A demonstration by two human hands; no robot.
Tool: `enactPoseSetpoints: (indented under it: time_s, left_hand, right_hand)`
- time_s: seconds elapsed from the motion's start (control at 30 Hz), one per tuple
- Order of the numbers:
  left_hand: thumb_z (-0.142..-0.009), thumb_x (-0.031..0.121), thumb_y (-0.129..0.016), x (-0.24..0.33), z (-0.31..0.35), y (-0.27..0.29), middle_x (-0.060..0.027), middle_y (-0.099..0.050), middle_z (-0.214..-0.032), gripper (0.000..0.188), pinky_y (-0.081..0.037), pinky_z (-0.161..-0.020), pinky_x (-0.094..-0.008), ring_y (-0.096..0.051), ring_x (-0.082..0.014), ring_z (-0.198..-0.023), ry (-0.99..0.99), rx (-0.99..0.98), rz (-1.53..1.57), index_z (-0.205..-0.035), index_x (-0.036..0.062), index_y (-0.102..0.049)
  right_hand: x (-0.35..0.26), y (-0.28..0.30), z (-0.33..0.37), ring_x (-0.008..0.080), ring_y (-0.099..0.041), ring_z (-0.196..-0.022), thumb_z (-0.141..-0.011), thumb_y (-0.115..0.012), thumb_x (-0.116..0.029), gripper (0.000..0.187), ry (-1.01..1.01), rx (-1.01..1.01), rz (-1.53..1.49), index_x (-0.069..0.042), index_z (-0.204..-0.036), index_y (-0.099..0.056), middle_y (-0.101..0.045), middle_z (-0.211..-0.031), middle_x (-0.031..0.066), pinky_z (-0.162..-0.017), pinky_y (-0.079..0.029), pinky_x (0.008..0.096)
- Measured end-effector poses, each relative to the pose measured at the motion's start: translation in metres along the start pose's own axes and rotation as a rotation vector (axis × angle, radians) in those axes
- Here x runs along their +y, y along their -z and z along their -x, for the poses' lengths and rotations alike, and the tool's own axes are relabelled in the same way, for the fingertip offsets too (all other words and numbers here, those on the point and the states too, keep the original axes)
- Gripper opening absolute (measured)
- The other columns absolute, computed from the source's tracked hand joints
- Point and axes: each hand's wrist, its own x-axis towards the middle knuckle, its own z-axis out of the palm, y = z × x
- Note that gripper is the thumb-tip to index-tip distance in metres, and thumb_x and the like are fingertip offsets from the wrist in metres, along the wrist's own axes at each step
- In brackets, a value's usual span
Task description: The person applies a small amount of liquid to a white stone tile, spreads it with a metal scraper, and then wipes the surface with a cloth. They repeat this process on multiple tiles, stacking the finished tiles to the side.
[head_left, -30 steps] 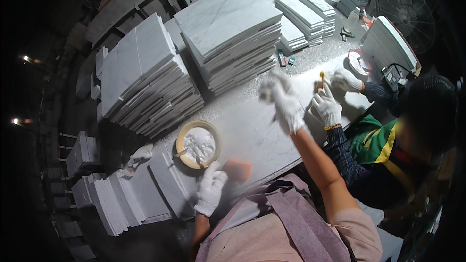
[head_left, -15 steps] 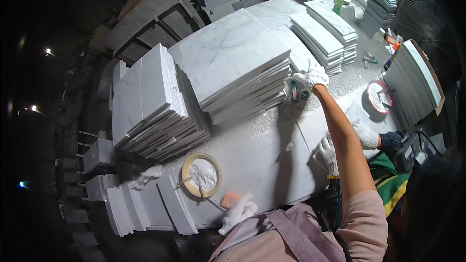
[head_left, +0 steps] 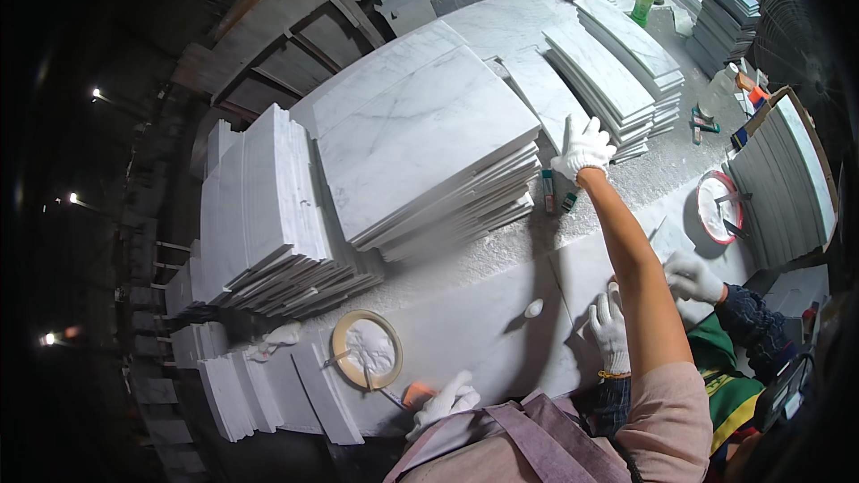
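My right hand [head_left: 586, 150], in a white knit glove, reaches far forward with its fingers spread. They rest at the near end of a narrow white marble slab [head_left: 550, 94], beside a stack of marble strips [head_left: 601, 80]. Close to my body, my left hand [head_left: 445, 402], gloved too, is closed on a small orange block [head_left: 418, 395] that juts out on its left side. The block's exact kind is unclear. Left of that hand stands a cream bowl [head_left: 398, 371] of white paste with tools in it. Two small green-and-white boxes [head_left: 548, 190] lie below my right hand.
Tall stacks of marble slabs [head_left: 429, 139] fill the middle and left. At the right, a co-worker's gloved hands [head_left: 611, 335] work over the table near a red-rimmed bowl [head_left: 735, 215]. A boxed tile stack [head_left: 787, 183], a green bottle [head_left: 643, 2] and a fan [head_left: 792, 45] stand beyond.
My right hand has come down onto the narrow slab's near end. The orange block has shifted slightly beside my left hand. A co-worker's hand has changed pose, and the whole view has tilted a little.
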Motion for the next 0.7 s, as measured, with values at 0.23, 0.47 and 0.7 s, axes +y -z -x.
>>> enactPoseSetpoints:
  time_s: [0.23,0.47,0.7]
  left_hand:
    - [-0.105,0.038,-0.067,0.028,-0.013,0.007,-0.0193,-0.073,-0.122,0.060,-0.054,-0.100,-0.0437,-0.071,-0.0312,-0.116,0.189,-0.115,-0.034,-0.154,0.0098,-0.049]
    - [-0.106,0.033,-0.067,0.035,-0.012,0.008,-0.0149,-0.073,-0.117,0.064,-0.055,-0.097,-0.0418,-0.071,-0.0262,-0.110,0.157,-0.151,0.006,-0.157,0.0052,-0.041]
    - [-0.106,0.024,-0.066,0.028,-0.007,0.006,-0.0097,-0.072,-0.111,0.056,-0.054,-0.092,-0.0364,-0.069,-0.0200,-0.103,0.073,-0.103,0.066,-0.155,0.0065,-0.046]
  right_hand:
    - [0.007,-0.011,0.002,0.0421,-0.050,-0.134,-0.070,-0.091,-0.040,0.101,0.033,0.116,-0.092,-0.028,-0.155,-0.038,-0.035,-0.162,0.0256,-0.099,-0.046,0.0565]
    - [0.008,-0.012,-0.002,0.0475,-0.053,-0.131,-0.069,-0.090,-0.035,0.105,0.055,0.119,-0.105,-0.023,-0.159,-0.038,-0.040,-0.156,0.0322,-0.099,-0.051,0.0567]
    - [0.006,-0.004,0.009,0.0486,-0.054,-0.130,-0.071,-0.089,-0.033,0.103,0.064,0.061,-0.113,-0.023,-0.159,-0.037,-0.039,-0.157,0.0339,-0.101,-0.050,0.0566]
